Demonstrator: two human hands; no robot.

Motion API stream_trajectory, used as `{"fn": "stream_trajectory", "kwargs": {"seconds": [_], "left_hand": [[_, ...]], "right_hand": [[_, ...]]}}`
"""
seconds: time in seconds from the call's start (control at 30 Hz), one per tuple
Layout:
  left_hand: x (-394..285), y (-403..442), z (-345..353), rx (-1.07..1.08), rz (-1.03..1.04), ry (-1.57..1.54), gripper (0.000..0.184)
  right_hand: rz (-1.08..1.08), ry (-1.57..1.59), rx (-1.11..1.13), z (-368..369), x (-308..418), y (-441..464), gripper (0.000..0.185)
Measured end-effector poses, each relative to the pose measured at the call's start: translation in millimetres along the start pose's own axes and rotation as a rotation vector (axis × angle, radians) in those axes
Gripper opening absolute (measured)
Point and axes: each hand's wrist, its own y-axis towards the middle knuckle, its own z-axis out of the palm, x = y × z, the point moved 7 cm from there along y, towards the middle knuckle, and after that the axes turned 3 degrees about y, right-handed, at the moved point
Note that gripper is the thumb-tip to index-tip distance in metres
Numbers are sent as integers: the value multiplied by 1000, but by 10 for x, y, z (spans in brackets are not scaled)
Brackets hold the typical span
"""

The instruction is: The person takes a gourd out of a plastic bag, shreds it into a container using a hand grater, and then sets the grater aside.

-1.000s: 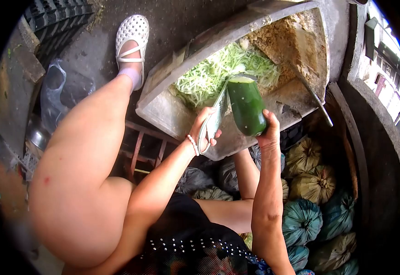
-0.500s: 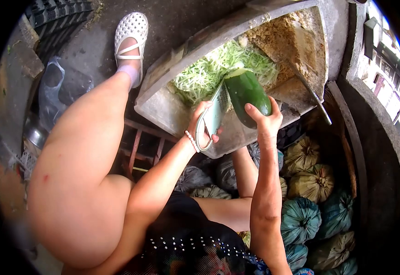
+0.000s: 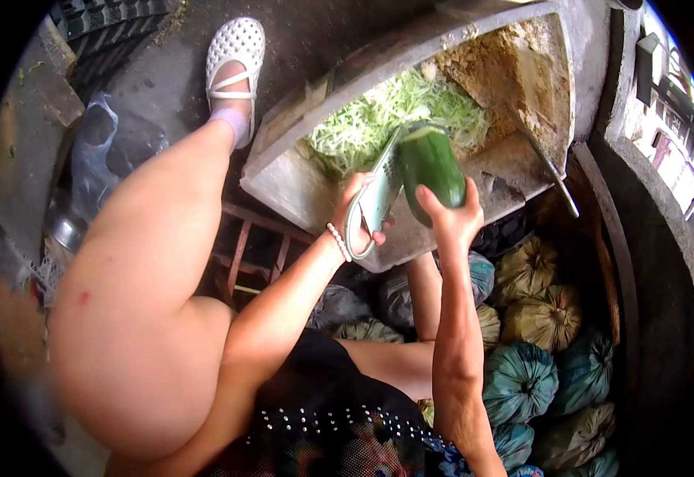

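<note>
My left hand [image 3: 363, 215] is closed around the handle of a pale green grater [image 3: 383, 189], tilted over the trough. In my right hand [image 3: 454, 216] is a large dark green zucchini-like squash [image 3: 433, 167], gripped by its near end. Its cut pale far end lies close beside the grater's perforated face; whether they touch I cannot tell. Beneath them, a heap of pale green shreds [image 3: 398, 107] lies in the grey trough [image 3: 283, 155]. Brownish crumbly meal [image 3: 494, 63] covers the trough's right part.
A metal rod [image 3: 549, 171] leans over the trough's right edge. Several tied bags [image 3: 541, 318] sit below right, beside a curved wall [image 3: 641, 222]. A reddish metal frame [image 3: 239, 250] stands under the trough's left side. A clear plastic bag [image 3: 96, 151] and tyre [image 3: 112, 32] lie left.
My right hand has drawn the squash slightly back toward me along the grater. The grater stays nearly in place in my left hand, while the whole view shifts a little.
</note>
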Motion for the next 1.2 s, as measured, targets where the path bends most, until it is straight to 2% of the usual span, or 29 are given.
{"fn": "stream_trajectory", "kwargs": {"seconds": [0.1, 0.13, 0.17, 0.2, 0.23, 0.3, 0.33, 0.4, 0.43, 0.53, 0.57, 0.63, 0.67, 0.7, 0.77, 0.8, 0.87, 0.9, 0.97, 1.03, 1.1, 1.13, 1.17, 1.2], "left_hand": [[-55, 25, 5, 120, 55, 75, 46], [-64, 38, 14, 119, 71, 77, 45], [-59, 12, 161, 8, 103, -124, 47], [-62, -5, 167, 23, 121, -92, 48], [-68, -22, 151, 37, 136, -58, 49], [6, 57, -93, 34, 79, 71, 53], [-1, 63, -69, 53, 90, 94, 58], [15, 54, -32, 35, 58, 69, 52], [-8, 36, -18, 51, 51, 61, 51], [4, 76, -44, 94, 65, 189, 52], [66, 95, -24, 37, 49, 112, 54], [65, 120, 100, 64, 142, -38, 47], [64, 98, 23, 93, 86, -15, 47], [39, 81, -47, 127, 36, 11, 47], [87, 45, -68, -12, 69, 77, 50], [68, 25, -30, 23, 44, 79, 51], [-43, 42, -23, 33, 59, 86, 52], [-26, 40, -32, 37, 49, 92, 53], [46, 108, -108, -1, 101, 125, 54], [35, 100, -115, 69, 94, 117, 51], [10, 96, -92, 36, 83, 96, 50], [41, 74, -112, -5, 62, 71, 48], [79, 64, -117, -13, 64, 69, 48], [129, 81, -88, 14, 21, 18, 48]], "right_hand": [[15, 20, 80, -250, 163, -519, 88], [-80, 12, 109, -340, 115, -724, 90], [-180, 9, 139, -365, 154, -863, 92], [-317, -96, 102, -386, 233, -969, 90], [-312, -94, 103, -332, 210, -891, 90], [53, -27, 80, -94, 45, -499, 87], [53, -40, 50, -22, 22, -278, 85], [-41, -140, -35, 6, -15, -67, 80], [10, -127, -16, -48, -99, -154, 83], [-37, -45, 80, -261, -38, -674, 91], [-105, 91, 82, -291, 35, -850, 96], [-318, -88, 51, -249, 254, -913, 96], [-310, -189, 39, -140, 269, -719, 90], [-197, -197, 30, -38, 224, -458, 84], [-177, -413, -81, 108, 129, -41, 83], [-175, -412, -89, 27, 93, -51, 83], [-19, -155, 41, -70, -42, -111, 84], [-20, -47, 35, -123, -37, -271, 84], [-285, -279, -13, -152, -61, -526, 86], [-264, -242, -6, -137, -125, -491, 87], [50, -111, 55, -69, -186, -282, 86], [62, -190, 84, -12, -199, -137, 85], [-14, -316, 23, 59, -176, -16, 81], [-101, -368, -11, 143, -171, -4, 85]]}}
